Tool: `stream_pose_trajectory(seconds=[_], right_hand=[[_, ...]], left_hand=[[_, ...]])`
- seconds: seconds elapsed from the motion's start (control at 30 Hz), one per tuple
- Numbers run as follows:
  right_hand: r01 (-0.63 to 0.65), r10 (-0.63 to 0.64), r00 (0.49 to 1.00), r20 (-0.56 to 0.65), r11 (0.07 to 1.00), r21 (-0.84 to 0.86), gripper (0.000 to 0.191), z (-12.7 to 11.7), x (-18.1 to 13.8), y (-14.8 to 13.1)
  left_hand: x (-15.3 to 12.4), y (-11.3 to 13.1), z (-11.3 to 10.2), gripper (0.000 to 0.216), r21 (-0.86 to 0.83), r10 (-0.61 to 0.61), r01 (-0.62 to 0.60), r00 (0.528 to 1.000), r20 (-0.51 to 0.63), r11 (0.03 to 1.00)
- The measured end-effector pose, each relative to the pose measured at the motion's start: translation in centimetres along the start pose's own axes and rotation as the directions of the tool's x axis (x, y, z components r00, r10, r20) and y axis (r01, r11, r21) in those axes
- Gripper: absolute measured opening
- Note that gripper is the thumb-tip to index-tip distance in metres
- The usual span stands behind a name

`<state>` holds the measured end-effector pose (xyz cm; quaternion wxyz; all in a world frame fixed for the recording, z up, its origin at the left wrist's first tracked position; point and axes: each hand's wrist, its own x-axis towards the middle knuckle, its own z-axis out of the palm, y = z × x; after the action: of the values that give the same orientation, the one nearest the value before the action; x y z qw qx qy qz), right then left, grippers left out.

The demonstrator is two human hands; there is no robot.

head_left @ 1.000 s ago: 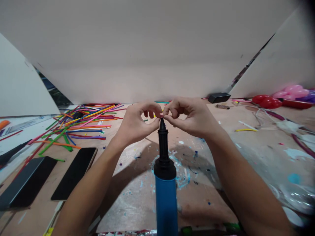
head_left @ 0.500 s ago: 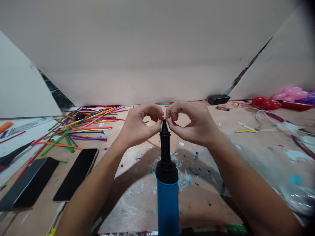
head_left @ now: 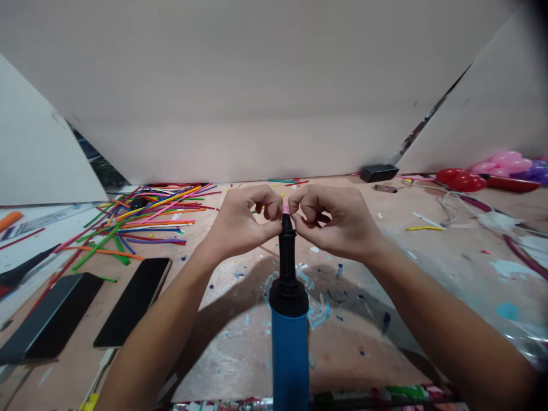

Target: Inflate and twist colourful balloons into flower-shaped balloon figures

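A blue balloon pump (head_left: pixel 290 354) with a black nozzle (head_left: pixel 287 251) stands upright in front of me. At the nozzle's tip sits the mouth of a small pink balloon (head_left: pixel 285 209). My left hand (head_left: pixel 242 220) and my right hand (head_left: pixel 336 220) meet over the tip, each pinching the pink balloon's mouth between thumb and forefinger. Most of the balloon is hidden by my fingers.
A heap of uninflated long balloons in many colours (head_left: pixel 141 220) lies at the left. Two dark phones (head_left: pixel 132 299) (head_left: pixel 47 319) lie at the near left. Inflated red (head_left: pixel 462 180) and pink balloons (head_left: pixel 503 161) sit at the far right, by a black box (head_left: pixel 379 172). White boards stand behind the table.
Both hands have lowered slightly onto the nozzle tip, and the pink balloon mouth now sits over it. The pump has barely moved.
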<state>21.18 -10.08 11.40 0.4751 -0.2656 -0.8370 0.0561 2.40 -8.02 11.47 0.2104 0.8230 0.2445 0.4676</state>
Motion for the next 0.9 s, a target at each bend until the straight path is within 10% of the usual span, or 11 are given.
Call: stream_pose_trajectory(seconds=[0.53,0.6,0.73,0.9], right_hand=[[0.053,-0.05,0.993,0.109,0.998,-0.028,0.024,0.4,-0.2,0.3],[0.022,-0.019,0.995,0.094,0.999,-0.032,0.025,0.6,-0.4,0.8],[-0.061,0.063,0.995,0.082,0.998,-0.028,0.026,1.0,-1.0,1.8],[-0.295,0.296,0.954,0.041,0.955,-0.019,0.015,2.3,-2.4,3.7]], left_hand=[[-0.2,-0.5,-1.9,0.016,-0.109,-0.157,0.181,0.968,0.197,0.977],[-0.1,-2.0,-1.8,0.019,-0.255,-0.274,0.355,0.912,0.304,0.899],[-0.4,-4.5,0.3,0.057,-0.367,-0.374,0.746,0.619,0.691,0.556],[-1.5,-4.9,5.6,0.056,-0.56,-0.428,0.76,0.649,0.63,0.328]])
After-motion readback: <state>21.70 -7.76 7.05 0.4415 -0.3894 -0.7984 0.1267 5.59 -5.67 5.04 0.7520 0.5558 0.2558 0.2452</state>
